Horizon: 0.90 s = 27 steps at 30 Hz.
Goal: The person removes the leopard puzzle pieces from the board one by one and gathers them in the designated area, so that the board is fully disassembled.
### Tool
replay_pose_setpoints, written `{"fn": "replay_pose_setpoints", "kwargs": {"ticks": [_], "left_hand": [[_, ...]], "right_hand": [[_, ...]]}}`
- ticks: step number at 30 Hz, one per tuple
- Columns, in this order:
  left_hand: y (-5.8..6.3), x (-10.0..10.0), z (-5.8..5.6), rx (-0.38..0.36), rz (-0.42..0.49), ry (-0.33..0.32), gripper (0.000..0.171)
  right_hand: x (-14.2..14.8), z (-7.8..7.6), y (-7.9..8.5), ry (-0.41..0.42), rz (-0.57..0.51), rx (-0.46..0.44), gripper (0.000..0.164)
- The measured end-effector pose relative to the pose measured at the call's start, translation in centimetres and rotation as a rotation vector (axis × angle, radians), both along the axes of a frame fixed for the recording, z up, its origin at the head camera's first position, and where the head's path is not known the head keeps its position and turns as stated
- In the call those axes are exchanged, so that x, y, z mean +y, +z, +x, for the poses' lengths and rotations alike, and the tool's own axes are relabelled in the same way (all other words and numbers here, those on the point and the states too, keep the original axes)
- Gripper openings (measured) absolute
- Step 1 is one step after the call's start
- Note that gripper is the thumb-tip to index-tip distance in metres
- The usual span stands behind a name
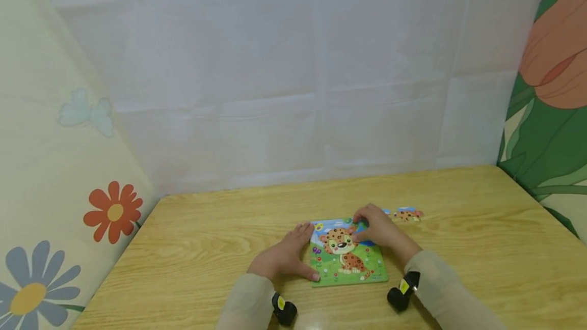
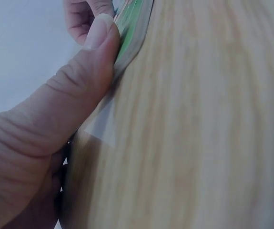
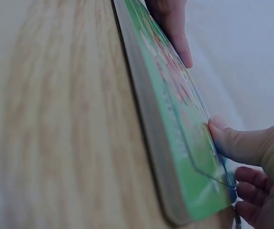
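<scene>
A square puzzle board with a cartoon leopard on a green and blue scene lies flat on the table. My left hand spreads along its left side: fingertips touch the upper left corner and the thumb rests on the lower left one. That thumb presses the board's edge in the left wrist view. At the upper right part of the board, my right hand pinches a puzzle piece between thumb and curled fingers, mostly hidden by the hand. In the right wrist view the right thumb touches the picture surface.
Loose leopard-patterned puzzle pieces lie on the wooden table just behind the right hand. A white cloth hangs behind the table. Flower-printed panels stand at both sides.
</scene>
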<state>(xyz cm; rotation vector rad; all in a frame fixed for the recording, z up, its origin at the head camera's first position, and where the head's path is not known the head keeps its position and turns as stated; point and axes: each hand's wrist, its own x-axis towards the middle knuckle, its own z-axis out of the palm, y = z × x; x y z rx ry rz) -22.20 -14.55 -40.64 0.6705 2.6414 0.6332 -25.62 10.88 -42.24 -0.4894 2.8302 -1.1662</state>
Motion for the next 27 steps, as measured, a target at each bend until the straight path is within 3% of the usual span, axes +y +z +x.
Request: {"fn": "replay_pose_setpoints", "kwargs": {"ticks": [12,21,27], "left_hand": [[0.14,0.02,-0.15,-0.003,-0.006,0.004,0.117],[0.28,0.05,-0.09,-0.003,-0.004,-0.017,0.117],[0.08,0.02,-0.1,-0.006,0.001,-0.013,0.118]], "right_hand": [[-0.46,0.12,0.5,-0.058,-0.011,-0.053,0.031],[-0.66,0.17,0.45,-0.056,-0.029,-0.018,0.032],[-0.8,0.19,0.39,-0.056,-0.057,-0.042,0.032]]}}
